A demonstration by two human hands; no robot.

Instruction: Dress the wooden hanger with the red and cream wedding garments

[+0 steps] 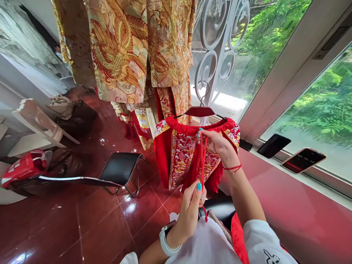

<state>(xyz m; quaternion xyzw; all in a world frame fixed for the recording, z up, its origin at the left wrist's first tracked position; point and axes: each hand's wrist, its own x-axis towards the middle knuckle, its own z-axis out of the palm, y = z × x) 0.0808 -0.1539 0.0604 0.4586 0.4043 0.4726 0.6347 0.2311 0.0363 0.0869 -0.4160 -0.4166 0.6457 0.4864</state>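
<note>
A red embroidered skirt (183, 157) with a gathered waistband hangs in front of me on a dark hanger (196, 111). Two strands of a red drawstring (202, 161) run down from the middle of its waistband. My left hand (191, 203) is closed around the lower part of the drawstring, and the cord's end dangles below the fist. Higher up, my right hand (216, 141) pinches the drawstring close to the waistband, its fingers partly over the skirt's front.
Gold embroidered garments (118, 55) hang behind the skirt. A black chair (121, 168) stands on the red tiled floor at left, with a red bag (24, 167) beyond it. Two phones (304, 160) lean by the window on the right, near a white scrollwork grille (217, 44).
</note>
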